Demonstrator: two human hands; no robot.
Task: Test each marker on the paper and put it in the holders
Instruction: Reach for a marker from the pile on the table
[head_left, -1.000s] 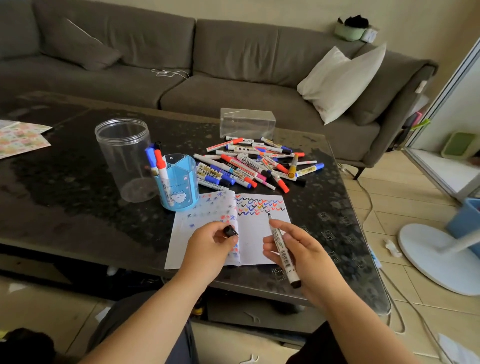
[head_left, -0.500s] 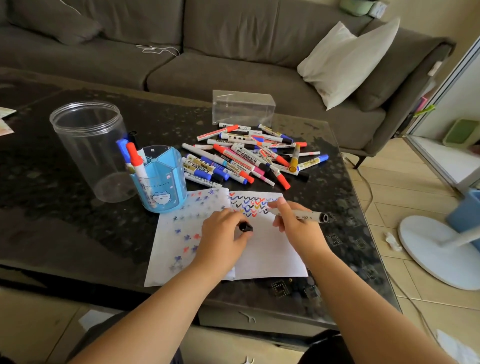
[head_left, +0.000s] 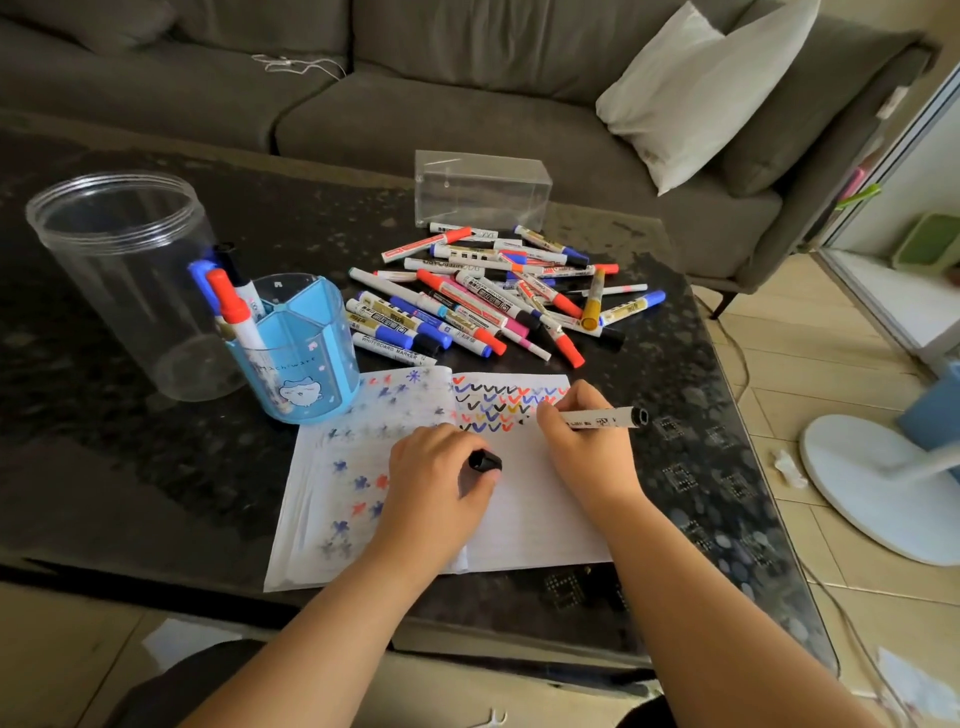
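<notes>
The right hand (head_left: 587, 447) grips a white marker (head_left: 589, 418) lying almost level, its tip on the open paper (head_left: 524, 514) at the rows of coloured check marks, its black end pointing right. The left hand (head_left: 431, 478) rests on the paper near the fold and pinches the black cap (head_left: 484, 461) between thumb and fingers. Beyond the paper a loose pile of markers (head_left: 493, 301) lies on the dark counter (head_left: 156, 467). To the left, the blue divided holder (head_left: 301, 358) touches the paper's far left corner and holds a few markers, red, blue and black capped. A clear round jar (head_left: 124, 280) stands just behind it, and a clear box (head_left: 483, 189) sits past the pile.
</notes>
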